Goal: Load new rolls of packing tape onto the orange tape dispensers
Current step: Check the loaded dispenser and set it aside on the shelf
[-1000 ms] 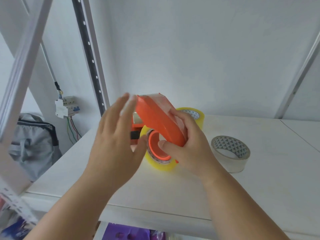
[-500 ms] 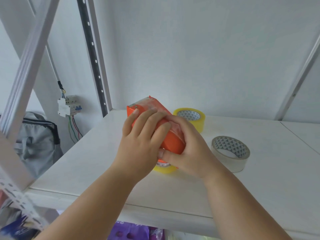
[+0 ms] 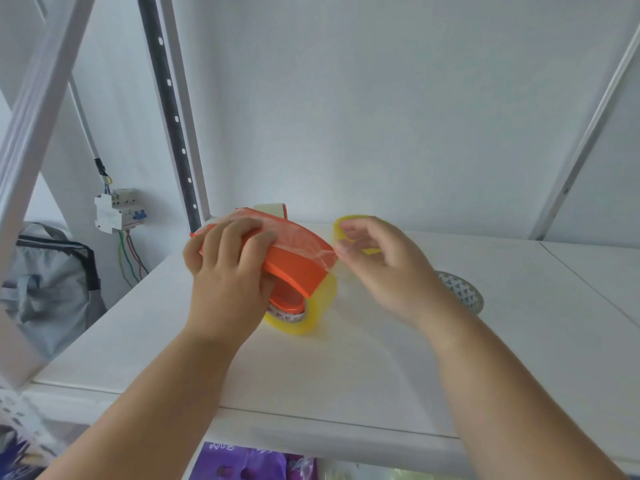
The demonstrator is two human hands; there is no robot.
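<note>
risks first. the left hand (image 3: 228, 275) alone gripped the curved orange plastic tape dispenser (image 3: 287, 258), fingers curled over its top; judged likely to tip or twist once tape gets pulled, since nothing else steadied it. the clear film over the dispenser's top looked wrinkled, so it could stick to itself or to fingers and lose the free end. the right hand (image 3: 381, 271) was blurred, thumb and forefinger close together near the dispenser's right edge; possibly pinching a tape end, cannot tell, so no tape end claimed. if it was holding one, a skewed pull could tear it or feed it crooked.

the look, left to right: dispenser sat tilted on the white shelf board (image 3: 519, 341), front-left of centre, high end at left, right end sloping down. the translucent yellow roll of packing tape (image 3: 311, 313) sat on the dispenser's orange hub, low and touching the shelf, so loading looked mostly done. a second yellow tape roll (image 3: 356, 233) stood behind the right hand near the wall. a clear roll with a triangle-patterned core (image 3: 460, 292) lay flat at right, partly hidden by the right wrist.
</note>
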